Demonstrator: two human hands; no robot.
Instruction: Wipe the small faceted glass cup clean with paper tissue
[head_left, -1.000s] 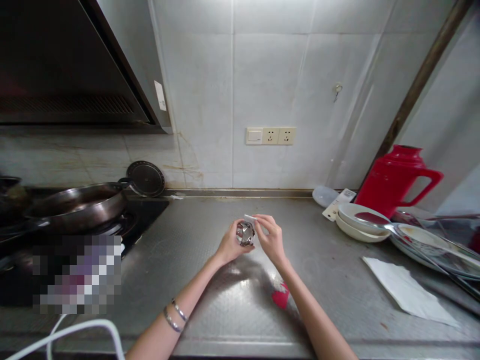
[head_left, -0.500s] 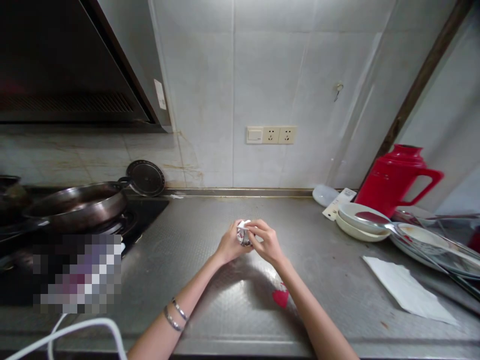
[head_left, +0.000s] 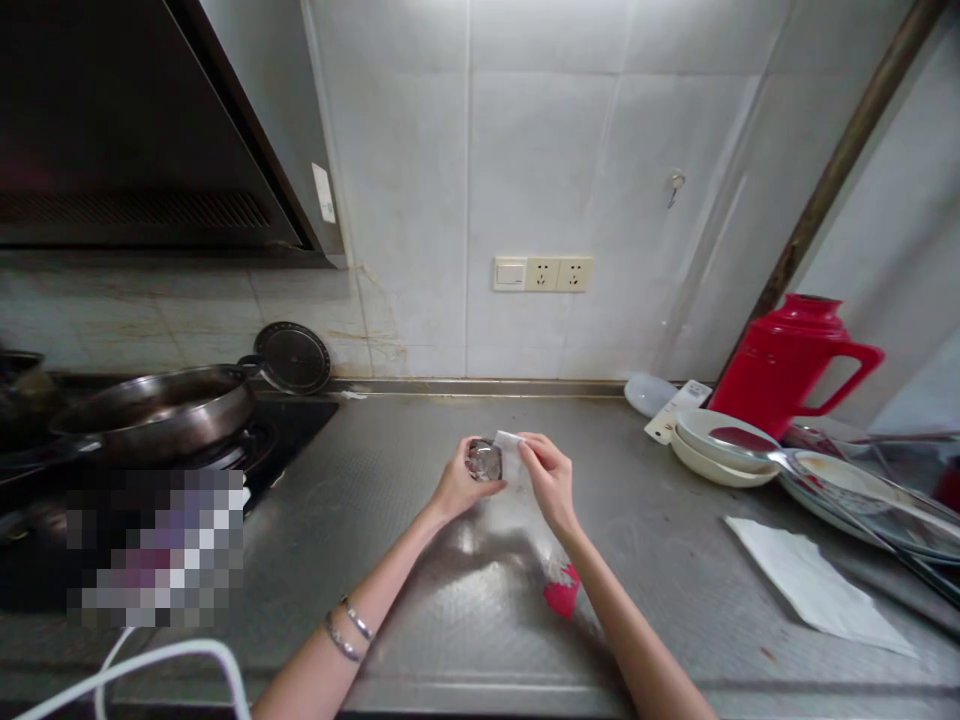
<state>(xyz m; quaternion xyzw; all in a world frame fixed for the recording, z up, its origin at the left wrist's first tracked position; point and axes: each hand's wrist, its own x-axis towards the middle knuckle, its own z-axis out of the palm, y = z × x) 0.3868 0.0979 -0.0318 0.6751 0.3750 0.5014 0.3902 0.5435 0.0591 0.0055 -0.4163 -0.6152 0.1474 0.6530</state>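
Observation:
My left hand [head_left: 454, 482] is wrapped round a small clear glass [head_left: 486, 460], its rounded end facing me. Between the fingers and thumb of my right hand [head_left: 550, 478] is a white tissue [head_left: 511, 452], which hangs down along the glass's right side. Whether the tissue touches the glass I cannot tell. Both hands are above the middle of the steel counter [head_left: 420, 620]. Near my right forearm lies a flat, ragged red patch [head_left: 561, 592].
A steel pan [head_left: 161, 415] sits on the black stove at left, with a white cable [head_left: 180, 648] in front. At right are a red thermos jug [head_left: 787, 360], stacked bowls [head_left: 720, 470], a folded white paper towel [head_left: 814, 585] and plates with utensils. Wall sockets [head_left: 544, 274] are ahead.
My right hand has drawn slightly right, away from the glass. The tissue, bunched at the glass before, now hangs lower beside it. My left hand has shifted a little and more of the glass shows.

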